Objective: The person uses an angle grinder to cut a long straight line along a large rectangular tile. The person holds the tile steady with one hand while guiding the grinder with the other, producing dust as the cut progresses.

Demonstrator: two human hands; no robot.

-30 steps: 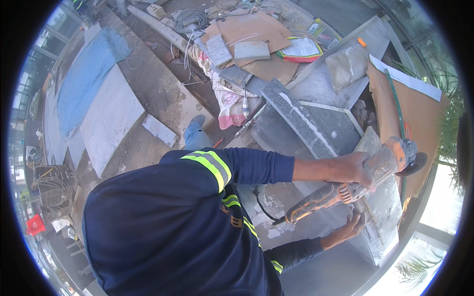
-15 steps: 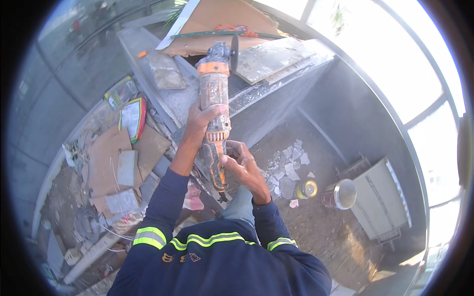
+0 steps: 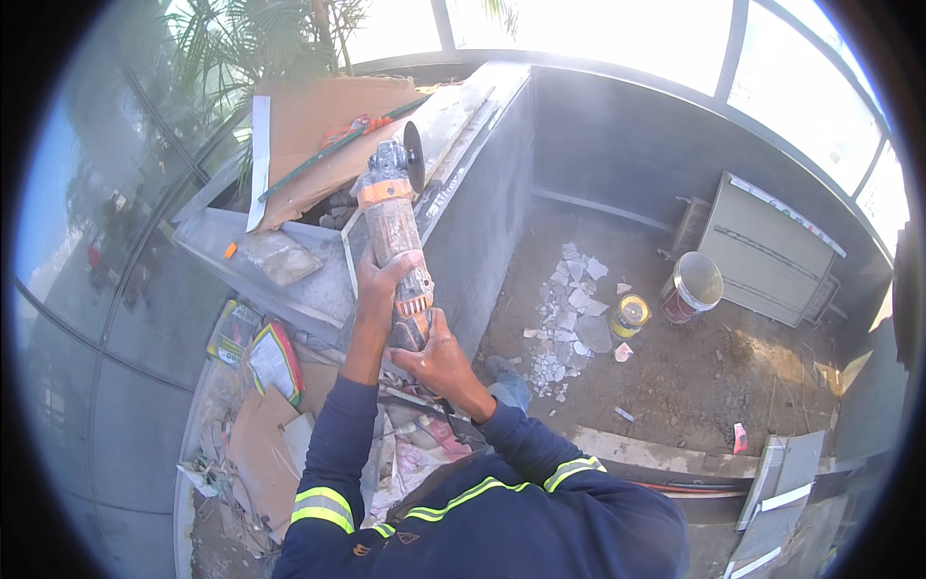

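Bright windows (image 3: 598, 24) rise above a grey wall (image 3: 617, 135) and a dusty brown floor (image 3: 690, 386).

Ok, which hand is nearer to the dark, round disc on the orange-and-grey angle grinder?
The left hand. It grips the orange-and-grey angle grinder around its body, behind the dark, round disc; the right hand is at the rear handle, farther from the disc.

Daylight burns the windows (image 3: 598, 24) white, sun warms the floor (image 3: 762, 362), and edges bend toward the black rim.
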